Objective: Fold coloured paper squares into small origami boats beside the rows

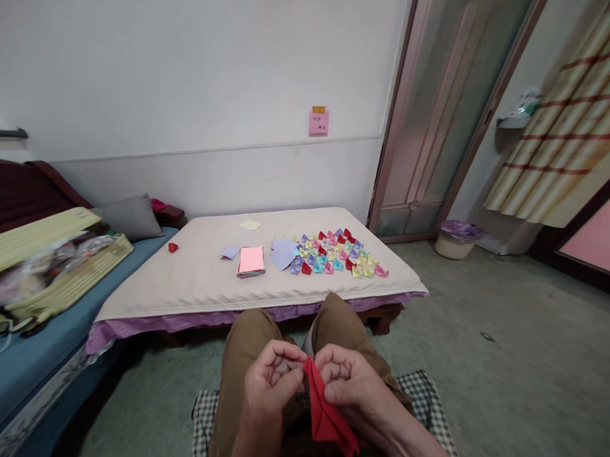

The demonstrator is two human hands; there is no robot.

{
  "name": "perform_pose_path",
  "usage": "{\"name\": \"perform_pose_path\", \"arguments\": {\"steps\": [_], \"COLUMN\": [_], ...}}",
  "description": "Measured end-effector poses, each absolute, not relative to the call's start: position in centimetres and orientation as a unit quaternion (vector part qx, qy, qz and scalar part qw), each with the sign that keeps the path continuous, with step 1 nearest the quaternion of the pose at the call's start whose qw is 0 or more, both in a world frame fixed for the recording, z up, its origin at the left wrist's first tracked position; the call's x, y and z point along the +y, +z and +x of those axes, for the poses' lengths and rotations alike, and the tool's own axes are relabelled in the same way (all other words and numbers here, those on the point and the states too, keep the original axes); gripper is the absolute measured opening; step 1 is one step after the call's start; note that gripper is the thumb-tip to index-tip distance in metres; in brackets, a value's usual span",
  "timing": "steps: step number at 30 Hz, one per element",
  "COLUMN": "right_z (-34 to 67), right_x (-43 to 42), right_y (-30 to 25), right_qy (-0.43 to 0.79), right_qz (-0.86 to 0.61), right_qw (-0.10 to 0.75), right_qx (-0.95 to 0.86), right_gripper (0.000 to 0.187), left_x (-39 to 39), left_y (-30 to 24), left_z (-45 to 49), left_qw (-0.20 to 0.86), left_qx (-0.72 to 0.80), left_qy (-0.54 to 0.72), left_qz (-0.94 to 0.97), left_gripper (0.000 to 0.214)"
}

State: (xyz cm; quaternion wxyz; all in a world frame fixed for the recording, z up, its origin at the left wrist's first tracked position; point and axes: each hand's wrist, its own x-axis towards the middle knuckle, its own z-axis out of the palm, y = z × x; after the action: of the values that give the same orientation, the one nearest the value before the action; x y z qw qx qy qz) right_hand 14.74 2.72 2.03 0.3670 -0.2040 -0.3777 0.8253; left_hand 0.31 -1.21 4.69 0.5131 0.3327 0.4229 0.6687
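A red piece of folded paper (324, 416) hangs between my hands, above my lap. My left hand (276, 374) is closed, its fingertips at the upper tip of the paper. On the paper's right side, my right hand (347, 380) grips it with the thumb lying flat on the front. The paper shows several creases and layers and narrows toward its top. Beyond my knees, many small folded paper pieces (329, 254) in red, yellow, blue, pink and purple lie grouped on the covered table (209, 238).
A stack of square paper (251, 260) with a pink sheet on top sits mid-table, beside purple sheets (283, 253). A small red item (173, 248) lies at the left. A blue-covered bed (35, 352) stands left, and a lined bin (457, 240) stands by the door.
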Motion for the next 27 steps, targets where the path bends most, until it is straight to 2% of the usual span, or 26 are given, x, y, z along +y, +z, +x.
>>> {"name": "perform_pose_path", "arguments": {"steps": [10,21,27], "right_z": [14.4,14.1,14.1], "right_x": [2.6,2.7,2.7], "right_y": [2.4,1.8,1.9], "right_qy": [0.847,0.842,0.844], "right_qz": [-0.176,-0.182,-0.180], "right_qw": [0.366,0.376,0.381], "right_qx": [-0.344,-0.342,-0.332], "right_gripper": [0.034,0.036,0.035], "left_x": [-1.8,-2.2,-2.2], "left_y": [5.0,4.6,4.9], "left_z": [0.7,0.7,0.4], "left_qw": [0.438,0.268,0.296], "left_qx": [0.459,0.514,0.525], "left_qy": [0.657,0.646,0.612], "left_qz": [0.407,0.496,0.511], "left_gripper": [0.006,0.006,0.008]}}
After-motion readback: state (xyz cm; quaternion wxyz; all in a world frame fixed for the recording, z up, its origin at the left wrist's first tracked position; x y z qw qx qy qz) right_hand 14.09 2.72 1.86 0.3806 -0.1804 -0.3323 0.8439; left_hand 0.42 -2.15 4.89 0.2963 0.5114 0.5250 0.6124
